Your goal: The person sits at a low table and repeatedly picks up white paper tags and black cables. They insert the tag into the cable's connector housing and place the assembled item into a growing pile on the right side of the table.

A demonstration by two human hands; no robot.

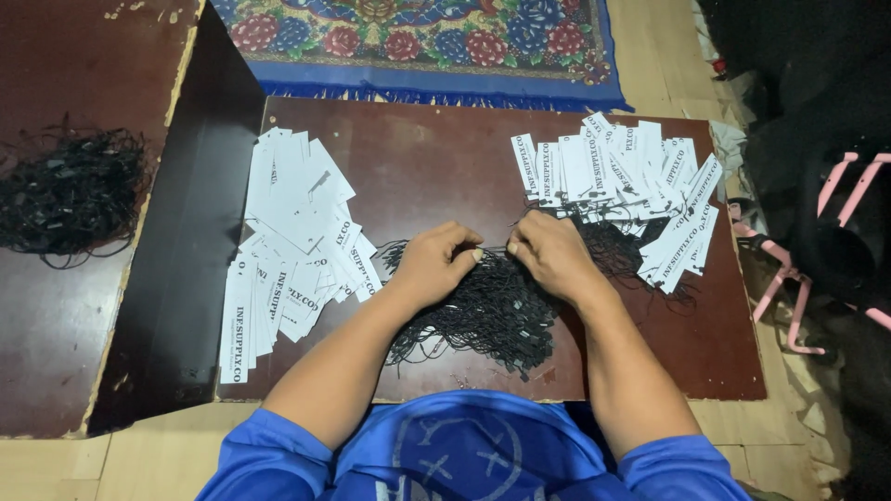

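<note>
My left hand (432, 263) and my right hand (548, 252) meet fingertip to fingertip over a tangled heap of black strings (492, 315) in the middle of a low dark brown board (436, 158). Both hands are curled and pinch at strands from the heap. A loose spread of white printed paper tags (292, 241) lies to the left of my left hand. A second group of white tags with strings attached (631, 186) fans out to the right, behind my right hand.
Another heap of black strings (70, 195) rests on a brown tabletop (56, 315) at the left. A flowered blue rug (418, 42) lies beyond the board. Dark cloth and a pink frame (798, 269) crowd the right side.
</note>
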